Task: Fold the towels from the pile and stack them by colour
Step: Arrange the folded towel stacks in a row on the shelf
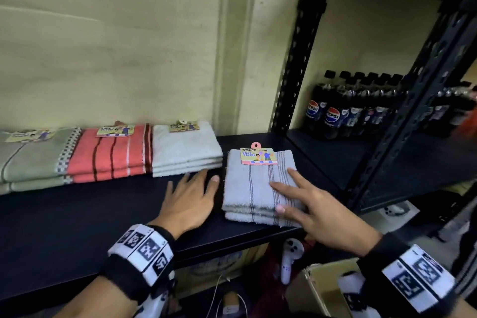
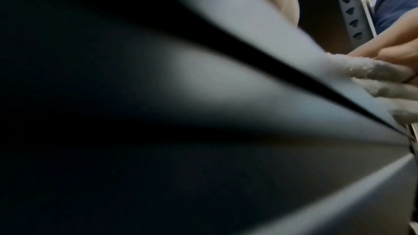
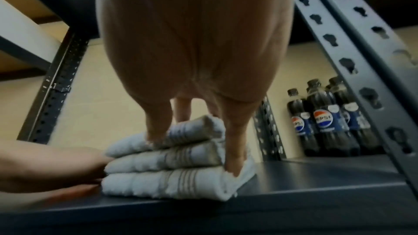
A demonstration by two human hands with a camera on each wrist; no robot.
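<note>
- The right hand point(image 1: 318, 210) lies flat on the grey striped towel stack point(image 1: 254, 188), fingers straight and spread, with the thumb against the stack's front edge; it presses rather than grasps, and nothing is closed in it.
- In the right wrist view the same fingers point(image 3: 156, 128) come down on the top towel and one fingertip sinks into the right end of the grey striped towel stack point(image 3: 162, 176), which shows three folded layers.
- The left hand point(image 1: 189, 197) rests palm down on the dark shelf point(image 1: 77, 227), fingers loosely extended, holding nothing; its thumb side sits just beside the stack's left edge.
- From the right wrist camera, the left hand point(image 3: 52, 165) touches the left side of the stack.
- The left wrist view is mostly dark and blurred; only towel edges point(image 2: 361, 71) and part of a hand show at its right.
- The grey stack sits near the front right of the shelf, with a paper label point(image 1: 259, 156) on its back edge.
- Along the wall behind stand three more folded stacks, side by side and touching: a green stack point(image 1: 31, 160) on the left, a coral striped stack point(image 1: 111, 155) in the middle, a white stack point(image 1: 185, 150) on the right.
- The white stack lies near the grey one but apart from it.
- Cola bottles point(image 1: 343, 108) stand on the neighbouring shelf unit to the right.
- A white controller point(image 1: 290, 258) and a cardboard box point(image 1: 327, 289) are visible below the shelf.
</note>
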